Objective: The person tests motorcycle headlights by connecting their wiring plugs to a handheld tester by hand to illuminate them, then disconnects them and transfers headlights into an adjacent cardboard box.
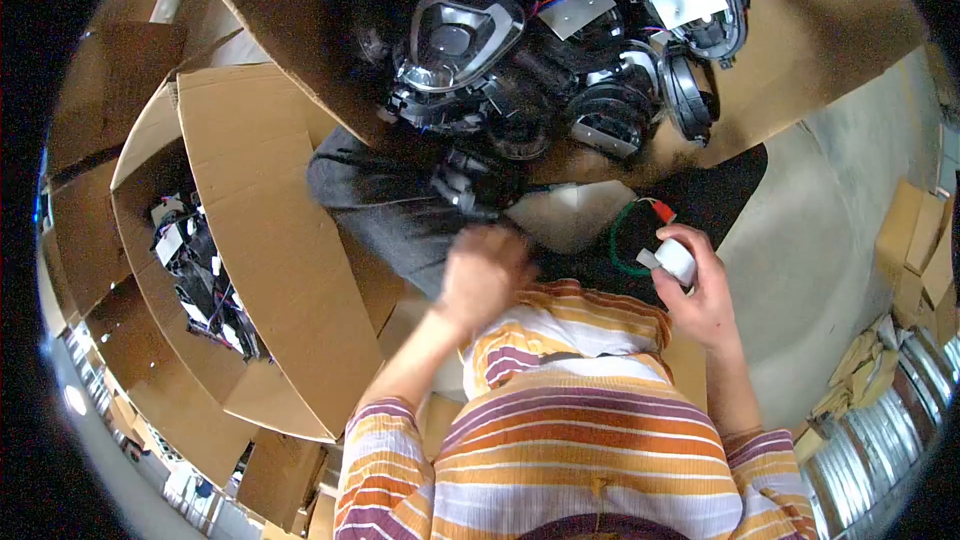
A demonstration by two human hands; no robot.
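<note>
Nearest the camera is the person's striped top point(580, 440), banded in orange, purple and white, and everything else is placed from it. Just above its right shoulder, the right hand point(700, 290) is clasped around a small white connector block point(672, 260), thumb and fingers wrapped on it; green and red wires point(630, 230) loop away from the block toward the upper left, over a dark lap. Above the top's left shoulder, the left hand point(483, 275) is smeared by motion blur, so I cannot tell whether it is clenched, loose or gripping anything; it sits just below a blurred dark part with pale clips point(465, 190) lying on a grey trouser leg point(370, 200). Further up from the top, a big cardboard sheet point(800, 50) carries a heap of black headlamp housings point(460, 40), some with clear lenses, grey metal plates and white tags, with thin red and blue leads among them. Well to the left of the top stands an open cardboard box point(270, 240) whose inside holds more dark parts with white labels point(200, 280). To the far right of the top, bare grey floor point(840, 240) runs out to scraps of cardboard point(910, 250).
</note>
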